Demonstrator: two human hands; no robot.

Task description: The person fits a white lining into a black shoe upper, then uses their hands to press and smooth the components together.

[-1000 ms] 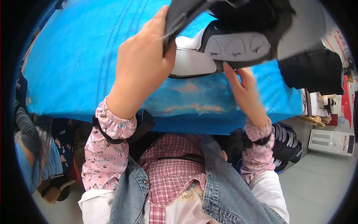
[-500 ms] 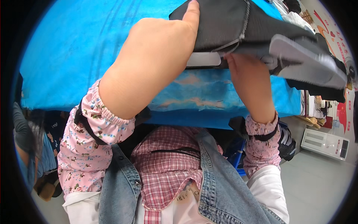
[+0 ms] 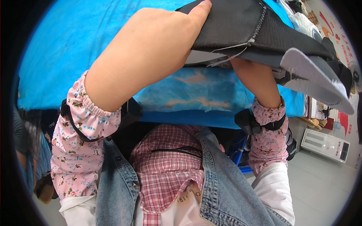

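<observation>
A black garment piece (image 3: 230, 26) with a stitched seam and loose pale threads lies at the far edge of the view, bunched toward the right. My left hand (image 3: 151, 49) is at its left side, thumb stretched over the cloth and the other fingers hidden beneath. Under the near edge of the cloth, my right hand (image 3: 249, 69) reaches in, its fingers covered. A pale grey flat panel (image 3: 313, 75) with frayed threads hangs off the right part of the garment. Between my hands, a whitish strip (image 3: 203, 57) shows below the black edge.
The garment rests on a blue-covered table (image 3: 75, 67) with worn patches along its near side. A blue plastic crate (image 3: 238, 150) is below the table. To the right, a white heater-like unit (image 3: 326, 145) stands by the wall, and white cloth (image 3: 303, 24) lies beyond.
My right hand has moved further in under the black cloth, so its fingers no longer show. The cloth's near edge has lifted and shifted right; the grey panel has swung lower.
</observation>
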